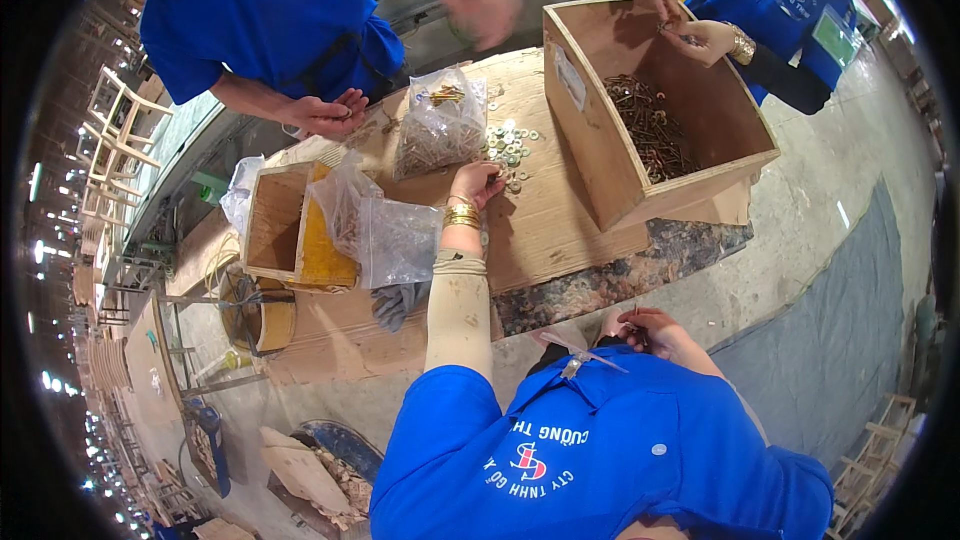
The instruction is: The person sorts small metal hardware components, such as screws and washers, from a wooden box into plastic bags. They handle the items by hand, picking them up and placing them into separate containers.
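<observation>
My left hand (pixel 476 183) reaches forward, its fingers bent closed at the near edge of a heap of pale metal washers (pixel 511 141) on the cardboard; what lies between the fingertips is hidden. Gold bangles ring that wrist, above a beige sleeve. Close to my chest, my right hand (pixel 655 331) is curled around a few thin dark screws (pixel 634 324), only partly visible. Behind the washers, to the left, stands a clear plastic bag (pixel 440 130) filled with small metal hardware. Another clear bag (pixel 398 240) lies beside my left forearm.
At right, a large wooden box (pixel 610 175) holds many dark screws (pixel 650 130); a co-worker's hands (pixel 690 30) are over it. Another co-worker's hand (pixel 325 115) is palm up at left. A small wooden box (pixel 275 225) and grey glove (pixel 400 306) lie near my left arm.
</observation>
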`<state>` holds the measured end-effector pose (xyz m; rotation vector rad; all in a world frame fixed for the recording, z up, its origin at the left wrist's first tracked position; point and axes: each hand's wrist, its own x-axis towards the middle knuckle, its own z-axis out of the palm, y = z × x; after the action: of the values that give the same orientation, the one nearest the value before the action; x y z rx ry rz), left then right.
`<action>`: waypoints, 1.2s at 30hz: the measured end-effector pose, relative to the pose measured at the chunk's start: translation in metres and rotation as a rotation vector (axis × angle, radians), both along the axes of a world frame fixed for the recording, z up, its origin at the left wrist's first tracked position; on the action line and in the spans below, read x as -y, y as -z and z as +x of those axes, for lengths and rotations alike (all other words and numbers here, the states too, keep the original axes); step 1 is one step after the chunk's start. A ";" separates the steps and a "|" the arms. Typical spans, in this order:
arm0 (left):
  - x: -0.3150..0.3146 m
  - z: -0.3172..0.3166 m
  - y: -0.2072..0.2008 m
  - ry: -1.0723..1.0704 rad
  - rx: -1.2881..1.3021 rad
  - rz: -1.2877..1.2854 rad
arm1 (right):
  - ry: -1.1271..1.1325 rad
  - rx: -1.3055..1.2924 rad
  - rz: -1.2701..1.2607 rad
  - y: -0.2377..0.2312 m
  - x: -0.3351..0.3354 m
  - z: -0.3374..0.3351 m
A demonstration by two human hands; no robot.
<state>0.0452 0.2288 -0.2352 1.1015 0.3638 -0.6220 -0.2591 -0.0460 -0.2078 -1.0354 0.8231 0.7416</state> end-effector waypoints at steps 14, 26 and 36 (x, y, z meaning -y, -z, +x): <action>0.015 -0.008 -0.010 -0.236 -0.058 0.041 | -0.267 0.190 -0.164 -0.010 0.075 0.023; 0.016 -0.028 -0.027 -0.531 -0.083 -0.255 | -0.376 0.278 -0.120 0.009 0.104 0.035; 0.018 -0.037 -0.049 -0.419 -0.021 -0.093 | -0.425 0.396 -0.195 -0.008 0.102 0.042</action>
<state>0.0084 0.2104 -0.1865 0.8945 0.5603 -0.2754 -0.2171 -0.1483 -0.2002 -1.5020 0.3380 0.7841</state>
